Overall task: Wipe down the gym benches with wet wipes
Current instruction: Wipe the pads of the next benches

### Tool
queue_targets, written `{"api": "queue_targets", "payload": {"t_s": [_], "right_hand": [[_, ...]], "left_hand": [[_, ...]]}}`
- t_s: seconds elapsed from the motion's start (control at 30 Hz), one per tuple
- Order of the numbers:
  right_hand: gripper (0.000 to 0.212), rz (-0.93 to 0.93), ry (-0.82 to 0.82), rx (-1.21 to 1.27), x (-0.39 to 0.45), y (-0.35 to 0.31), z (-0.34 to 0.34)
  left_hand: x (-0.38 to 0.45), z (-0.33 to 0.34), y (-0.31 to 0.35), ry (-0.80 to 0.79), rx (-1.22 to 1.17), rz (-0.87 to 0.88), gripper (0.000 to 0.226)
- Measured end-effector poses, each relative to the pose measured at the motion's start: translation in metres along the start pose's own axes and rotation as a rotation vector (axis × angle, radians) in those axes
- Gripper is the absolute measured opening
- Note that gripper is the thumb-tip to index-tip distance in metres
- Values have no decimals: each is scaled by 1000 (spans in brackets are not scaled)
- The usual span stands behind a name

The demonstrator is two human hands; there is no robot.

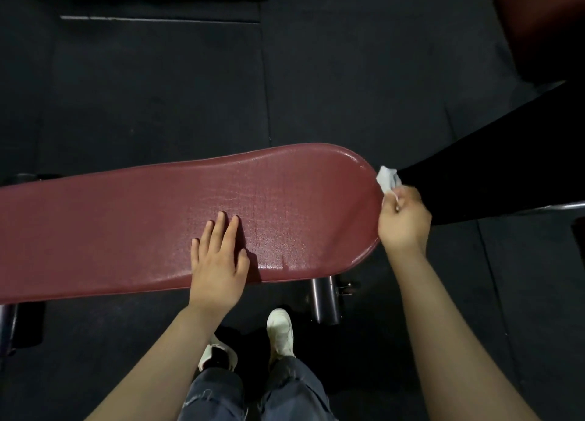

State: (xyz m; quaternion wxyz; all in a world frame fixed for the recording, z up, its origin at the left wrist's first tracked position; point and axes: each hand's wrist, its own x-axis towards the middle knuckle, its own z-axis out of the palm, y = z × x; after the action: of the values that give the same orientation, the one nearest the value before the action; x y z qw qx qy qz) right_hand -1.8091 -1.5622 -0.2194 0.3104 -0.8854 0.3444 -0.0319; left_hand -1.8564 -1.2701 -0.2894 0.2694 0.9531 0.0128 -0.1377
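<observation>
A dark red padded gym bench [126,224] runs across the view from the left edge to a rounded end at the right. My left hand [218,262] lies flat on the pad near its front edge, fingers straight. My right hand [403,219] is at the bench's rounded right end and pinches a crumpled white wet wipe [386,178], which touches the edge of the pad there. The pad looks glossy and damp near that end.
Dark rubber floor tiles lie all around. A black metal leg [324,300] stands under the bench's right part. A black padded part [493,173] of other equipment slants in from the right behind my right hand. My feet in white shoes [280,332] stand just in front.
</observation>
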Motion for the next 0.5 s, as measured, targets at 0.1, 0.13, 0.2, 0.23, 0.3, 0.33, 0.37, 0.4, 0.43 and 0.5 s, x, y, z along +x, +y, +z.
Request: {"api": "queue_targets", "payload": {"t_s": [0.1, 0.13, 0.2, 0.23, 0.3, 0.33, 0.37, 0.4, 0.43, 0.5], "right_hand": [[17, -21, 15, 29, -32, 13, -7], [14, 0, 6, 28, -41, 18, -8], [10, 66, -60, -7, -60, 30, -4], [14, 71, -114, -36, -73, 38, 0], [19, 100, -252, -60, -104, 51, 5], [18, 133, -301, -49, -117, 54, 4], [16, 159, -308, -24, -126, 54, 1], [14, 169, -286, 14, -133, 54, -3], [12, 157, -252, 57, -136, 50, -8], [7, 107, -206, 118, -134, 39, -22]], "left_hand": [[-1, -8, 2, -39, 20, 1, 61], [-1, -11, 4, -60, 28, -3, 62], [0, -17, 7, -110, 40, -21, 63], [0, -22, 11, -138, 42, -36, 63], [-2, -32, 17, -201, 56, -68, 65], [-4, -37, 20, -228, 75, -80, 65], [-7, -42, 23, -245, 99, -86, 66], [-11, -46, 26, -251, 121, -82, 66], [-15, -50, 28, -247, 138, -70, 66], [-25, -58, 32, -221, 144, -42, 65]]}}
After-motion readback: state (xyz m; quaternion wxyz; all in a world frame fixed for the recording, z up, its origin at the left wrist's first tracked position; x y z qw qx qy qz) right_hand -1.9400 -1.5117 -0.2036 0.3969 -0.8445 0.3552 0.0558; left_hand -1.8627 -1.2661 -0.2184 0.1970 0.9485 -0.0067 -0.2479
